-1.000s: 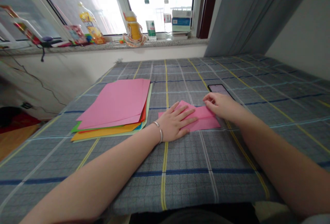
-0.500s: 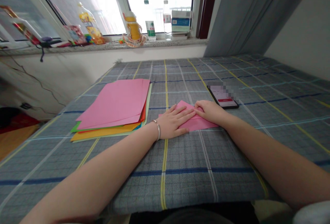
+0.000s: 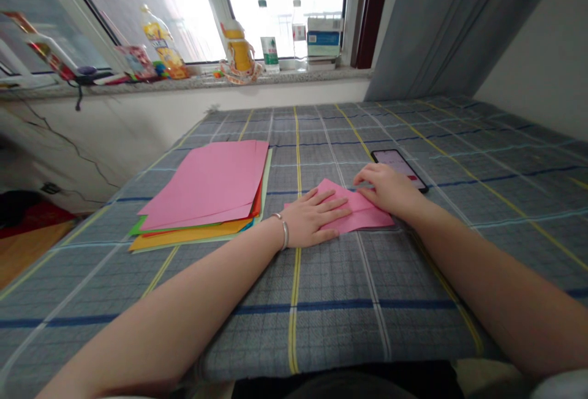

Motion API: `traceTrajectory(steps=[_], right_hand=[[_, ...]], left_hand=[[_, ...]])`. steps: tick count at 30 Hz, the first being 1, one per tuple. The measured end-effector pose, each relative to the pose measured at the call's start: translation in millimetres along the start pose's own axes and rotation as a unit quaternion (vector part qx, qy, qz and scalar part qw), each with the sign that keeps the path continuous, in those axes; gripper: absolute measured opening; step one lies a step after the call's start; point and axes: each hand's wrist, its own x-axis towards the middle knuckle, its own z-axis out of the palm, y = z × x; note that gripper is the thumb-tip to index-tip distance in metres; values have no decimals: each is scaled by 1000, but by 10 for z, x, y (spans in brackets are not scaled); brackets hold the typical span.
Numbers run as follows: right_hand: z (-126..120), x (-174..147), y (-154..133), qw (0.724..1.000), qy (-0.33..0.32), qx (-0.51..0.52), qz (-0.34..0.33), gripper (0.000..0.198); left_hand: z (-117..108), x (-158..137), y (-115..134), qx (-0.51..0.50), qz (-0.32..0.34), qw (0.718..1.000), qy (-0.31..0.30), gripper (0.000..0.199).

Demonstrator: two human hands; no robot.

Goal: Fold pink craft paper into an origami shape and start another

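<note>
We are pressing a fold into the pink paper (image 3: 356,212) on the checked cloth (image 3: 331,288); our left hand (image 3: 310,220) lies flat and open on it; our right hand (image 3: 388,189) curls, fingertips pushing the crease; next it needs a firm, even rub.

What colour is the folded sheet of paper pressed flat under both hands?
Pink, seen in the head view: the folded paper lies under the left hand and right hand.
</note>
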Motion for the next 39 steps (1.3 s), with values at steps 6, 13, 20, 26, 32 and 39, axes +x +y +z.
traceTrajectory(steps=[6,13,20,26,32,39], right_hand=[[-73,-24,-71,996,-3,82,-44,12],[142,-20,-282,996,-73,55,-6,15],[269,16,-309,996,-71,40,45,25],[307,114,-167,995,-86,32,49,47],[263,148,-48,991,-117,47,54,48],[163,120,-20,983,-146,39,101,50]], left_hand=[[-5,12,-2,-23,-13,1000,-16,61],[77,86,-69,-88,-85,993,-4,60],[50,167,17,-100,-178,979,0,61],[70,201,49,-71,-222,972,5,65],[37,227,16,-66,-236,970,-3,72],[-38,169,-54,-76,-260,963,-11,80]])
